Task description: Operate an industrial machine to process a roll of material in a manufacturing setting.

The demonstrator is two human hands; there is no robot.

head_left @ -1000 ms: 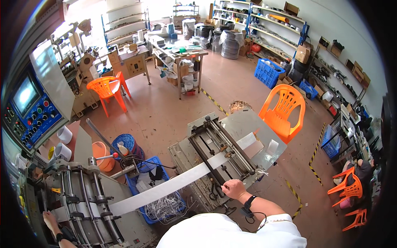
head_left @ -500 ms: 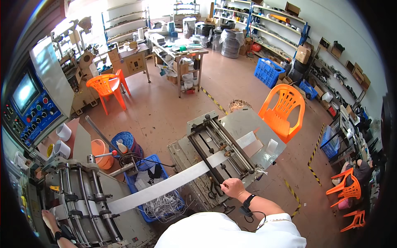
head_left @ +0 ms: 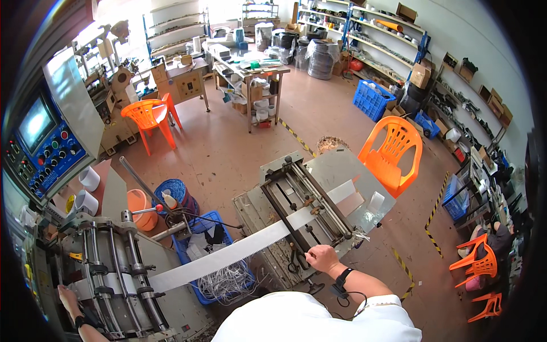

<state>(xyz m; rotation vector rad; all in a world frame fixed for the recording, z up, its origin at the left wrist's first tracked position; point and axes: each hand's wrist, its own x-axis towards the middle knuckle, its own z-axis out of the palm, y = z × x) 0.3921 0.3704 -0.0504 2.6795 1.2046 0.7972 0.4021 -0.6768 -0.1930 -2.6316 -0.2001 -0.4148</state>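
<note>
A long white strip (head_left: 222, 257) with a toothed lower edge stretches from the roller machine (head_left: 117, 268) on the left to the metal feed frame (head_left: 302, 196) on the right. My left hand (head_left: 69, 301) is at the roller machine's left side, close to the strip's end there; its fingers are too small and partly hidden to read. At the near corner of the feed frame, my right hand (head_left: 322, 259) is closed with its fingers curled; whatever it grips is hidden. Black-handled scissors (head_left: 295, 262) lie just left of that hand.
Under the strip stands a blue crate (head_left: 200, 296) with tangled white offcuts. An orange bucket (head_left: 142, 208) and a blue-lined bin (head_left: 178, 192) stand behind it. A control panel (head_left: 43, 148) rises at far left. An orange chair (head_left: 393, 151) stands beyond the feed frame.
The view has shifted very slightly. Both hands and the strip stay essentially where they were.
</note>
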